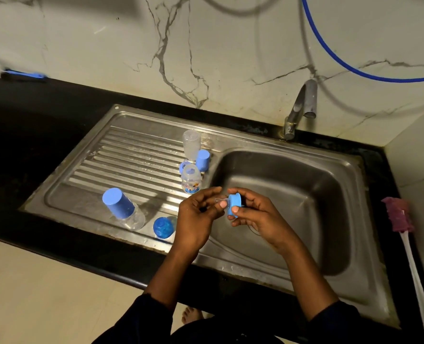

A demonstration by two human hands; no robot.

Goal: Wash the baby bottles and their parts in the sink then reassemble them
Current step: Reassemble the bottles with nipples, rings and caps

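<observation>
My right hand grips a blue screw ring over the left edge of the sink basin. My left hand pinches a clear teat that sticks out of the ring. On the draining board stand a clear open bottle with a printed label, an upturned clear bottle behind it, and a blue cap beside them. A capped bottle stands at the front left. A blue ring with a teat lies near my left wrist.
The tap is off at the back of the sink. A bottle brush with a maroon head and white handle lies on the black counter at the right. Another brush lies at the far left. A blue hose hangs on the wall.
</observation>
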